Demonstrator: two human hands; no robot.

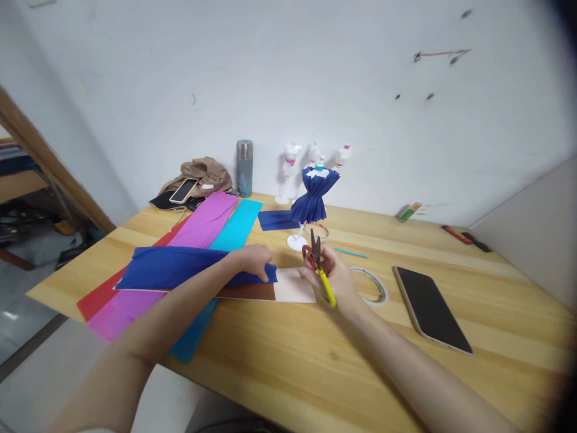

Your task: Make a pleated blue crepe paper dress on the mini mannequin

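Note:
My left hand (253, 261) is closed on the right end of a folded dark blue crepe paper strip (166, 267), with the thumb pointing down at its edge. Beneath that strip lie brown paper (252, 292) and a white sheet (288, 285). In my right hand (336, 276) is a pair of scissors (323, 278) with red and yellow handles, its blades pointing up and away from me. Just behind the scissors, a small dress form (311, 195) on a white stand wears a pleated dark blue paper dress. More blue paper (279, 220) lies to its left.
Pink (202, 219), turquoise (238, 222) and red paper (97, 294) cross under the blue strip. A tape roll (383, 291) and a tablet (433, 307) lie at right. Against the wall are a thermos (244, 171), several small white dress forms (291, 162) and a brown cloth bag (210, 174).

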